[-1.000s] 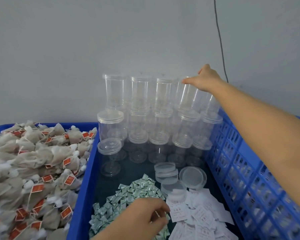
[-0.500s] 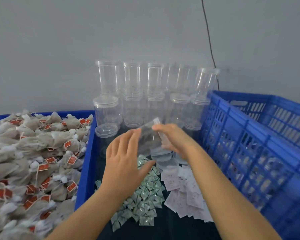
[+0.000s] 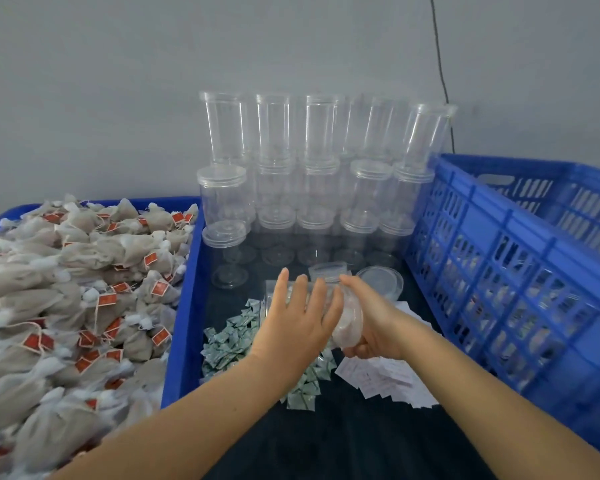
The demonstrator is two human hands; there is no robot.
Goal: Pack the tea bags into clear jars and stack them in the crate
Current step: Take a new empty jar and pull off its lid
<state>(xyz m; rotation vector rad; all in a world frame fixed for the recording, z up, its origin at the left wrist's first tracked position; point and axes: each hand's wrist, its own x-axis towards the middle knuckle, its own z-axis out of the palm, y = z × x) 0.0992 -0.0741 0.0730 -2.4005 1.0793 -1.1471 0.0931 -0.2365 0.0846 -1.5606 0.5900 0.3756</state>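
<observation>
Clear plastic made up the jar (image 3: 340, 310) held on its side at the centre of the frame, gripped between both hands above a dark work surface (image 3: 343, 445). Right hand (image 3: 371, 327) curled around the jar's base end from below and behind. Left hand (image 3: 298, 317) lay over the jar's other end with fingers straight and slightly spread, palm against the plastic. Behind them, in the upper middle of the frame, empty lidded jars (image 3: 312, 181) stood stacked in rows against a grey wall. Loose lids (image 3: 381, 280) rested just beyond the hands. Small green sachets (image 3: 229, 341) lay scattered beneath the left wrist, and white paper slips (image 3: 388, 379) lay beneath the right wrist. At the left of the frame, a blue tray (image 3: 182, 323) was heaped with tea bags (image 3: 70, 289) bearing red tags. At the right stood a blue slatted crate (image 3: 506, 271).
</observation>
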